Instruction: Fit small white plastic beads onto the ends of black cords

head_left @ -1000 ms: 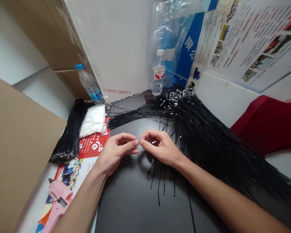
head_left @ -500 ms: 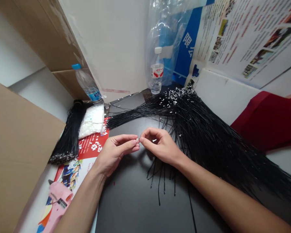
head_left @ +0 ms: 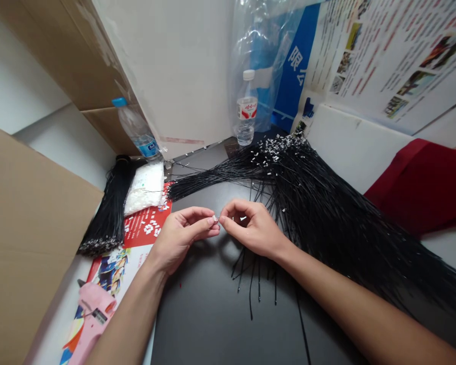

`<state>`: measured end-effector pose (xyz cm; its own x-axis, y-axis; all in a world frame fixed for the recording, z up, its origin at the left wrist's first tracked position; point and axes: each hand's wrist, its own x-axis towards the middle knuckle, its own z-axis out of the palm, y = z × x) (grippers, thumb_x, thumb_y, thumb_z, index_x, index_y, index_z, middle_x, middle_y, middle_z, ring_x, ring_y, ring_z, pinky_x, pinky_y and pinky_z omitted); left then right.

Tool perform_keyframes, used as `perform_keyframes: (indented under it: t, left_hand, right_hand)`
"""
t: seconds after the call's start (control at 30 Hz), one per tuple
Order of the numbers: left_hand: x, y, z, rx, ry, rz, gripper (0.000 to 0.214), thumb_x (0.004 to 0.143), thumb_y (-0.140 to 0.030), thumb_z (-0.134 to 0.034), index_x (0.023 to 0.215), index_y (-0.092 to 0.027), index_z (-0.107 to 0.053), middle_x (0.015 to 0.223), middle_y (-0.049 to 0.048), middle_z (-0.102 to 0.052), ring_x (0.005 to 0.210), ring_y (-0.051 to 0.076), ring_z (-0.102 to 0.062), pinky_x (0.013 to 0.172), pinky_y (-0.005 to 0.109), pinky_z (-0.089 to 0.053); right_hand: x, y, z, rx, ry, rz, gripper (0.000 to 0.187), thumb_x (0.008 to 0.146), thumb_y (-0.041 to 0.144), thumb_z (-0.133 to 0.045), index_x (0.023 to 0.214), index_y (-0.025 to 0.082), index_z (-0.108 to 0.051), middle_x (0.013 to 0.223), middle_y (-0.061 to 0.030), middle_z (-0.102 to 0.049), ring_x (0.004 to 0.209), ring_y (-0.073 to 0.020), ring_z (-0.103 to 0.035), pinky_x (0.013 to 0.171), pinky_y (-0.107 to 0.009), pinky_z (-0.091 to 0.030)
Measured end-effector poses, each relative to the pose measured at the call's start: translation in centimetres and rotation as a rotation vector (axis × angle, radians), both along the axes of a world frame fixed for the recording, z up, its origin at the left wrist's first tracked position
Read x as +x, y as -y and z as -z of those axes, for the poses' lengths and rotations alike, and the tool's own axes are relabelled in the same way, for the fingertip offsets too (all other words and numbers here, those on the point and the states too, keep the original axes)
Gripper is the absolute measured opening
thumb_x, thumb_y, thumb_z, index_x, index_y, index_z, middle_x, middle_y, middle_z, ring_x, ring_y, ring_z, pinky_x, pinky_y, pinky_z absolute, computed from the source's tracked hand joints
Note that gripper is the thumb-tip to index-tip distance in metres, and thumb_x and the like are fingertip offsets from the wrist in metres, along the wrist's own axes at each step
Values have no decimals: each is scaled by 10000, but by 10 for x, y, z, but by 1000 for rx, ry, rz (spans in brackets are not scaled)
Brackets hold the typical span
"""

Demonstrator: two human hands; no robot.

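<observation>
My left hand [head_left: 180, 238] and my right hand [head_left: 251, 228] meet fingertip to fingertip above a black table [head_left: 205, 314]. Between the two pinches sits a tiny white clip [head_left: 215, 219] on the end of a thin black cord. Both hands are closed in a pinch on it. A few loose black cords [head_left: 254, 284] hang down under my right hand. A large fan of black cords with white clips [head_left: 319, 203] spreads from the back to the right, just behind my right hand.
A bundle of black cords [head_left: 108, 213] and a bag of white clips [head_left: 146, 187] lie at the left on a red leaflet [head_left: 146, 228]. A pink glue gun [head_left: 89, 319] rests near the front left. Two water bottles [head_left: 246, 114] [head_left: 137, 129] stand at the back. Cardboard [head_left: 26, 233] walls the left; red cloth [head_left: 421, 187] lies right.
The hands have stayed pinched together at the same spot; only the view has shifted slightly.
</observation>
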<state>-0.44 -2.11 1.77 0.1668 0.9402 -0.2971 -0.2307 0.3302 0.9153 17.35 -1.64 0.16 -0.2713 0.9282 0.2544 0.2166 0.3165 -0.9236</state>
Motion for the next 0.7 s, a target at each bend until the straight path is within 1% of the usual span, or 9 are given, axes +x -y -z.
perform_keyframes:
  t: [0.17,0.43,0.53,0.7]
  left_hand:
    - [0,1,0,2,-1,16,263,581,-224,-919,762,-125,-756,743,33,-746,661,117,-702,690,211,-605]
    - [-2,-1,3,19,5,53,224,625,-217,-902,780,-140,-760,760,23,-752,662,110,-716,697,191,-597]
    - [-3,-1,4,27,-2,54,217,635,-220,-896,784,-145,-757,765,21,-753,664,109,-717,698,192,-595]
    - [-2,0,5,45,-21,36,223,639,-237,-892,778,-145,-742,753,13,-744,669,109,-716,701,193,-591]
  right_hand:
    - [0,1,-1,0,-15,-11,132,832,241,-614,730,159,-631,628,25,-589,546,-67,-453,532,-190,-383]
    - [-1,2,-2,-3,17,11,116,824,228,-611,737,158,-640,621,26,-587,527,-65,-451,482,-179,-351]
    - [0,2,-3,43,44,19,116,827,218,-605,735,157,-641,611,29,-585,520,-62,-451,488,-178,-355]
    - [0,2,-4,176,107,37,115,820,189,-606,713,158,-633,597,37,-581,518,-58,-465,519,-181,-362]
